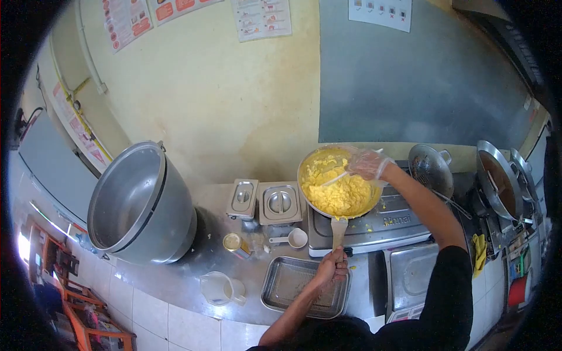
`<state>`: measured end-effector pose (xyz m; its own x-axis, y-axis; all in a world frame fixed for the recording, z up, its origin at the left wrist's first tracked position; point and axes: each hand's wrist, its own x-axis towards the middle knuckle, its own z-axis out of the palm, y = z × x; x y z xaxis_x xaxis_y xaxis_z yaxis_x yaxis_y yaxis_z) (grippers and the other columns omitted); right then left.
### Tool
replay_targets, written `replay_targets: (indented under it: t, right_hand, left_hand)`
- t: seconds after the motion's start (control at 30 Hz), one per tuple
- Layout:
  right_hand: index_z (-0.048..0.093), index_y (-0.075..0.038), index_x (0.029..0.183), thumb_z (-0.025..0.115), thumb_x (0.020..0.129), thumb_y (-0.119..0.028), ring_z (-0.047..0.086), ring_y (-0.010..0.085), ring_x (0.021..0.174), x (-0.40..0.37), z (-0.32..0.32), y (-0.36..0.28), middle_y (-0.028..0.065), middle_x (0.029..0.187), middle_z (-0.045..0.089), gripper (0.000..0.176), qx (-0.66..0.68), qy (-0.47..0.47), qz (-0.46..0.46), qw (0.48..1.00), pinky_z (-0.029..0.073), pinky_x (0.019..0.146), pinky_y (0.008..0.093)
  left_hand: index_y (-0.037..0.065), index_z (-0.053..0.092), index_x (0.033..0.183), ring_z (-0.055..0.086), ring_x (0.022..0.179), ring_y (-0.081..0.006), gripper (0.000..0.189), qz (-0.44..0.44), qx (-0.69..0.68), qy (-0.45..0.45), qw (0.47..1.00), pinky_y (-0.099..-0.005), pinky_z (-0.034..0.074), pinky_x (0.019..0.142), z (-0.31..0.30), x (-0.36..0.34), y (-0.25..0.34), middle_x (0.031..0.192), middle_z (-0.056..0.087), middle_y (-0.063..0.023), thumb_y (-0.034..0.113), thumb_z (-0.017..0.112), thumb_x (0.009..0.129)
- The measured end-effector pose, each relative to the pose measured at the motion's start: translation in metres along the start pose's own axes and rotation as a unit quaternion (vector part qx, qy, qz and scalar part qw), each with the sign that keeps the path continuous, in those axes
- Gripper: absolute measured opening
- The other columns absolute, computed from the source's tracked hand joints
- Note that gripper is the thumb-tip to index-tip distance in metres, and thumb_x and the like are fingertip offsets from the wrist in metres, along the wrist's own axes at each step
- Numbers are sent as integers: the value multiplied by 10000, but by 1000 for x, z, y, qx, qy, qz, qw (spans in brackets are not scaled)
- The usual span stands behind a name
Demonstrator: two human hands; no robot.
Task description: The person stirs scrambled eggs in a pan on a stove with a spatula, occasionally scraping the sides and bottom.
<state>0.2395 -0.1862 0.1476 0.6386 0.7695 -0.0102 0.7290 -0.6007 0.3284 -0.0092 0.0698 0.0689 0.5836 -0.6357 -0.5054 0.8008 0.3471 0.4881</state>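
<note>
My left hand (332, 267) is wrapped round the pale handle (339, 229) of a frying pan (302, 182). The pan sits tilted over the stove and holds a heap of yellow scrambled eggs (342, 195). In a clear plastic glove, my right hand (369, 164) reaches over the pan's far right rim. Its fingers are closed on a slim white utensil (333, 180), whose lower end lies in the eggs. Under the pan is a silver gas stove (395, 225), with small yellow bits on its top. A wire-mesh tray (281, 286) lies beneath my left forearm.
A large metal pot (175, 219) stands at the left. Nearby are two lidded steel containers (242, 196), a can (235, 243), a white measuring cup (297, 238) and a clear jug (219, 288). Woks (430, 167) and a yellow cloth (480, 254) are at the right.
</note>
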Motion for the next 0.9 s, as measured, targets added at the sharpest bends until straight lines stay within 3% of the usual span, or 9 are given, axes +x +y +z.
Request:
replay_targets:
  t: [0.1, 0.2, 0.3, 0.4, 0.5, 0.6, 0.7, 0.8, 0.9]
  right_hand:
    - [665, -87, 787, 599, 835, -230, 660, 287, 817, -32, -33, 5, 114, 817, 675, 164, 55, 32, 31, 997, 524, 754, 412]
    - [664, -99, 824, 633, 779, -201, 661, 265, 815, -43, -53, 24, 92, 811, 679, 116, -63, -100, 173, 978, 522, 709, 404]
    - [687, -126, 830, 602, 851, -265, 672, 269, 831, -41, -40, 52, 82, 848, 692, 164, -68, -122, 224, 965, 535, 705, 395]
    - [686, -133, 886, 601, 856, -276, 671, 269, 847, -17, -11, 71, 75, 866, 696, 168, -72, -178, 273, 943, 531, 724, 393]
    - [667, -127, 928, 551, 894, -329, 656, 279, 908, 14, 38, 88, 61, 987, 681, 235, -48, -28, 225, 973, 516, 776, 405]
    - [682, -139, 935, 603, 858, -276, 653, 282, 894, 72, 61, 91, 76, 962, 692, 176, -1, -62, 165, 984, 506, 784, 416]
    - [669, -148, 891, 599, 867, -300, 645, 268, 906, 101, -33, 24, 65, 930, 680, 169, -14, -160, 100, 982, 499, 799, 408]
    - [656, -171, 841, 584, 875, -297, 637, 241, 876, 74, -54, -14, 54, 854, 660, 149, -140, -77, -85, 984, 490, 802, 395]
    - [655, -198, 812, 588, 863, -258, 627, 211, 832, 33, -39, -6, 34, 808, 647, 103, -72, 17, -155, 985, 490, 798, 384]
  left_hand:
    - [122, 449, 942, 251, 493, -42, 335, -6, -14, -10, 1000, -211, 189, 412, -3, -1, 1, 642, 307, 70, 450, 418, 999]
    - [124, 450, 943, 252, 495, -42, 334, -7, -13, -15, 1000, -211, 190, 412, -5, 1, 0, 643, 307, 73, 452, 421, 997]
    - [124, 455, 933, 252, 498, -42, 341, -9, -1, -5, 1000, -213, 191, 413, -5, 1, 2, 643, 306, 76, 458, 424, 995]
    - [154, 450, 869, 249, 498, -42, 335, -19, -1, -6, 1000, -218, 191, 413, -3, -2, 6, 645, 306, 84, 464, 426, 993]
    - [188, 426, 814, 254, 494, -41, 338, -39, 5, -14, 999, -216, 191, 414, -6, 2, 6, 636, 297, 95, 477, 437, 986]
    - [177, 434, 820, 259, 493, -42, 343, -42, -17, -41, 998, -215, 191, 412, -20, 12, 3, 630, 294, 94, 478, 443, 984]
    - [160, 441, 836, 258, 483, -45, 343, -45, 20, -9, 999, -218, 189, 404, -11, 0, 12, 623, 297, 87, 469, 447, 985]
    - [142, 444, 861, 251, 474, -47, 345, -56, -5, -47, 997, -221, 190, 399, -17, 3, 15, 613, 300, 79, 464, 446, 986]
    - [136, 459, 885, 245, 470, -45, 336, -38, -5, -40, 998, -214, 193, 396, -19, 2, 12, 610, 295, 78, 456, 451, 985]
